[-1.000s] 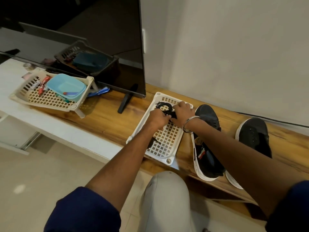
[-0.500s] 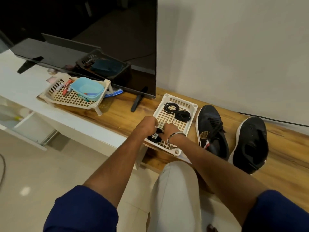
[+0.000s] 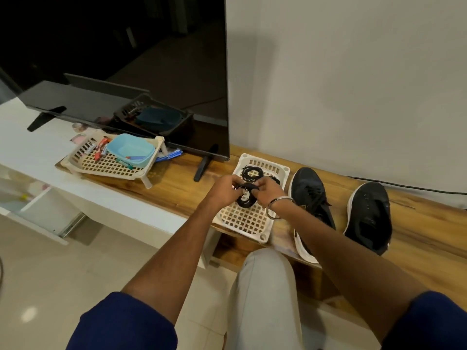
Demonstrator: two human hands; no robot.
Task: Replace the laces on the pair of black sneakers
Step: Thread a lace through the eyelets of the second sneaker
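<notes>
Two black sneakers stand on the wooden shelf: the left sneaker point(image 3: 312, 198) with a lace in it, the right sneaker point(image 3: 370, 213) with no lace visible. A white lattice tray point(image 3: 246, 221) lies left of them. My left hand point(image 3: 226, 190) and my right hand point(image 3: 267, 192) both pinch a coiled black lace bundle point(image 3: 245, 198) just above the tray. Another coiled black lace point(image 3: 251, 172) rests at the tray's far end.
A TV screen point(image 3: 151, 72) on feet stands at the back left. A cream basket point(image 3: 111, 162) with a blue tub and pens sits left of the TV foot. A black cable point(image 3: 409, 186) runs along the wall. My knee point(image 3: 265, 286) is below the shelf edge.
My hands left the tray's far end, went to its near end, and now hold a coiled lace bundle lifted above the tray's middle. The camera view shifted.
</notes>
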